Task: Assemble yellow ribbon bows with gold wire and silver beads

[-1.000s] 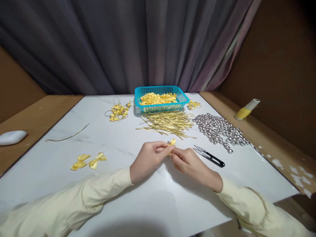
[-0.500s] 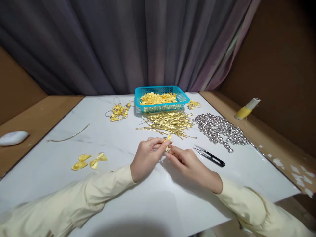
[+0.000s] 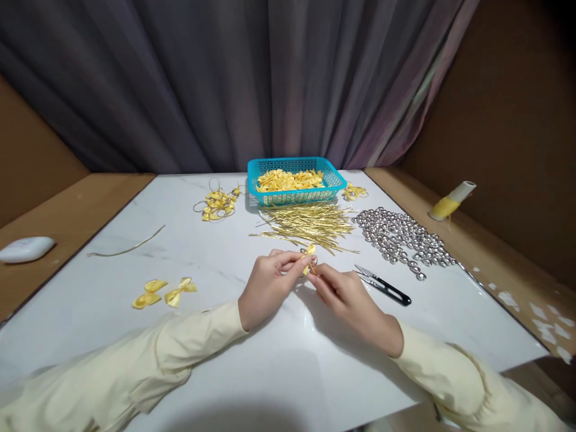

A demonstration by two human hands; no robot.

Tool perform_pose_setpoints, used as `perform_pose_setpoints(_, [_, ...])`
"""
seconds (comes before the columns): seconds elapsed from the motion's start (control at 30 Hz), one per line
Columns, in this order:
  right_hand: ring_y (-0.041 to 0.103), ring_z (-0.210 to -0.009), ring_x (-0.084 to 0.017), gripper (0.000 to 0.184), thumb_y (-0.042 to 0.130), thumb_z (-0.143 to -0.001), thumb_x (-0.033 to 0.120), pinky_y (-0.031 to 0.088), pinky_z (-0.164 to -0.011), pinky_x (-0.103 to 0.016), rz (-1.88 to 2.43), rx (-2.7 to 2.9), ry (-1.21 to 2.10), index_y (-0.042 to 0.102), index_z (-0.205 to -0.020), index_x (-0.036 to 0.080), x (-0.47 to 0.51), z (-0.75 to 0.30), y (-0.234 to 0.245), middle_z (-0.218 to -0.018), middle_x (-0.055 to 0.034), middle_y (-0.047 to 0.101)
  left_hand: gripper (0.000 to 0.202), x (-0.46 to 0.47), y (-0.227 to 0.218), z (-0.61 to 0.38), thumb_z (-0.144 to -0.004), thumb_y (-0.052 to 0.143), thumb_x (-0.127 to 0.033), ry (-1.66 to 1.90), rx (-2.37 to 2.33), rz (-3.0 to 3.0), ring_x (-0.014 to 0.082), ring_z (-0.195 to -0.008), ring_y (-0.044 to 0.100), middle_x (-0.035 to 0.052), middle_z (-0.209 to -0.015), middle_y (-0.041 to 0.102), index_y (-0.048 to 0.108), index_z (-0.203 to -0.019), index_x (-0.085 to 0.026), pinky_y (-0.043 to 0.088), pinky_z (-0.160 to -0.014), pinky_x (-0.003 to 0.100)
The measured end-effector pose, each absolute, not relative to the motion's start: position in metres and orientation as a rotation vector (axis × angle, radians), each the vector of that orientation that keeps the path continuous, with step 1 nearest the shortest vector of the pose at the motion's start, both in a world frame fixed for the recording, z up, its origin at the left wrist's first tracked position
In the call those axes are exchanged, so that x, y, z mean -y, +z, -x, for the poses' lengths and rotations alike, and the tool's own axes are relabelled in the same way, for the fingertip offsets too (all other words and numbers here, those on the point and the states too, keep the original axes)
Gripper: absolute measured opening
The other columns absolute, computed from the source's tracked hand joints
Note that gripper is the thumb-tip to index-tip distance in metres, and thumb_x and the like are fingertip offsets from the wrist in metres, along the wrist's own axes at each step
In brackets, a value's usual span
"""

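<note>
My left hand (image 3: 272, 288) is closed, pinching a small yellow ribbon bow (image 3: 310, 249) between thumb and fingers above the middle of the table. Close against it, my right hand (image 3: 346, 294) pinches a thin gold cord that runs at the bow. A silvery bit shows beside the bow, mostly covered by the fingers. Just right of my right hand lie black-handled thread snips (image 3: 387, 290). Beyond my hands is a heap of gold cords (image 3: 310, 225). Two yellow bows (image 3: 180, 292) rest on the table to the left.
Behind the cords stands a blue basket (image 3: 297, 198) of yellow bows. Silver beads (image 3: 400, 234) spread at the right. Finished-looking bows with cord loops (image 3: 218, 204) lie left of the basket. A single cord (image 3: 130, 247), a white object (image 3: 27, 249) and a yellow thread spool (image 3: 452, 201) sit farther out.
My right fingers have shifted slightly at the bow, and the cord between them shows more plainly. My left hand keeps its pinch. The whole view has moved a little.
</note>
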State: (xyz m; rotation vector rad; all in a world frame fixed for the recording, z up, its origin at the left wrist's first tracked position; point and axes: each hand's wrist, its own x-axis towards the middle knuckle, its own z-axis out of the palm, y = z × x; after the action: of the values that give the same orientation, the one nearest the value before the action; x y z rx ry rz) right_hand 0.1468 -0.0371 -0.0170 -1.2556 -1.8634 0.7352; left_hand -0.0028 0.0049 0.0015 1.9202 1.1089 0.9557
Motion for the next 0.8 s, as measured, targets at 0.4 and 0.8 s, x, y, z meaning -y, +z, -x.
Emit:
perform_pose_setpoints(0.4, [0.038, -0.044, -0.009, 0.026, 0.037, -0.087, 0.023, 0.029, -0.045, -0.02, 1.297, 1.825, 0.799, 0.043, -0.062, 0.019, 0.0352, -0.1487, -0.0124, -0.049, 0.0047, 0.041, 0.022, -0.0013, 0.0, 0.0039, -0.081, 0.052, -0.03, 0.899, -0.975, -1.833, 0.0171, -0.083, 0.061, 0.0033, -0.091, 0.069, 0.067, -0.091, -0.017, 0.046, -0.074, 0.023])
perform_pose_setpoints(0.8, [0.039, -0.045, -0.009, 0.023, 0.037, -0.087, 0.02, 0.029, -0.046, -0.02, 1.29, 1.886, 0.732, 0.047, -0.066, 0.018, 0.0352, -0.1491, -0.0155, -0.052, 0.0036, 0.045, 0.022, -0.0016, -0.0009, 0.0036, -0.081, 0.052, -0.028, 0.895, -0.974, -1.833, 0.0175, -0.085, 0.062, 0.0037, -0.093, 0.069, 0.067, -0.092, -0.017, 0.047, -0.076, 0.024])
